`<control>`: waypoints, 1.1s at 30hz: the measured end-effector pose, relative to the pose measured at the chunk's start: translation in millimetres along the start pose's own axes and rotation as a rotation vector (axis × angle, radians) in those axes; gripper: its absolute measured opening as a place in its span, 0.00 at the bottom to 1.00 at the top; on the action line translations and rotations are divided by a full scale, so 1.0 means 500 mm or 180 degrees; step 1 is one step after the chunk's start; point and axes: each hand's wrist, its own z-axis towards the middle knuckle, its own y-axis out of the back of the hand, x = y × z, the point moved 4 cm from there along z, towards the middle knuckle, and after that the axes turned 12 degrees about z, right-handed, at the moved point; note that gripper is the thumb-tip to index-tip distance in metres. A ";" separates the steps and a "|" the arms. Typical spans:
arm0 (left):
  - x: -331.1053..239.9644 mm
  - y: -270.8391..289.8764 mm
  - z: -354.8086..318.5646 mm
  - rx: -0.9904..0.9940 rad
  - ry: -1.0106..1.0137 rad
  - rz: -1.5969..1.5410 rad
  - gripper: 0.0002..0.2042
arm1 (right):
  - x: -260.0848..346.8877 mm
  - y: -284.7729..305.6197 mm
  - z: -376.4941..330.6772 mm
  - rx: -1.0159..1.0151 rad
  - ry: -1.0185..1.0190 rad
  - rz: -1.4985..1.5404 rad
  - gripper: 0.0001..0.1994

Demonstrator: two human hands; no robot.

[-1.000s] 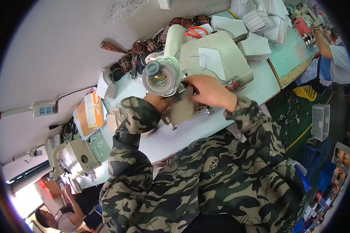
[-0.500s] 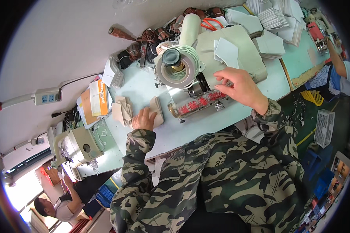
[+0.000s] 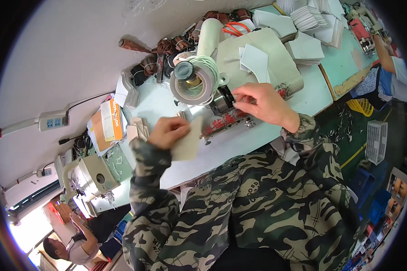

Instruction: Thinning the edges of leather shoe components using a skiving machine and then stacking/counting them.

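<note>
My left hand (image 3: pixel 169 132) pinches a flat beige, leather-like piece (image 3: pixel 187 143) by its upper edge, held tilted over the near edge of the table and slightly blurred. Beside that hand, to its left, lies a small stack of beige pieces (image 3: pixel 137 129). My right hand (image 3: pixel 267 106) hovers over the machine (image 3: pixel 228 121), which has a red-speckled bed. Its thumb and forefinger curve apart with a gap between them, close to the black and silver wheel (image 3: pixel 222 99). Whether they touch the wheel I cannot tell.
Pale green cord (image 3: pixel 206 67) is coiled around the machine's round top. Behind it lie bundled brown straps (image 3: pixel 165 45), orange-handled scissors (image 3: pixel 235 29) and stacks of white pieces (image 3: pixel 305 47). A second machine (image 3: pixel 92 176) stands at left. One person works at far left, another at far right.
My left hand has lifted a beige piece from the table and brought it right, toward the machine. My right hand has shifted slightly left, closer to the wheel. The view has shifted a little.
</note>
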 end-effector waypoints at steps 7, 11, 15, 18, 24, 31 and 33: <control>-0.038 -0.040 0.114 -0.0422 -0.0471 0.0705 0.11 | -0.016 -0.033 0.025 0.0036 0.0630 -0.0918 0.18; -0.035 -0.018 0.127 -0.0824 -0.0818 0.1334 0.12 | -0.037 -0.033 0.050 0.0097 0.0582 -0.1140 0.18; 0.147 0.014 0.049 -0.1054 0.1291 0.3426 0.16 | 0.059 0.063 0.055 -0.0124 0.0574 -0.1547 0.16; 0.222 -0.049 0.018 -0.0423 0.1156 0.3058 0.16 | 0.026 0.100 0.004 -0.0690 0.0976 -0.2082 0.16; 0.214 -0.062 -0.028 -0.1850 0.0056 0.2810 0.10 | 0.016 0.034 0.009 -0.0207 0.0474 -0.1036 0.13; 0.021 -0.004 0.036 0.0423 0.0215 0.0315 0.11 | -0.006 -0.003 0.017 -0.0011 0.0206 -0.0297 0.13; 0.013 -0.016 0.065 0.0597 0.0324 0.0528 0.12 | -0.013 -0.018 0.021 0.0075 0.0202 -0.0322 0.14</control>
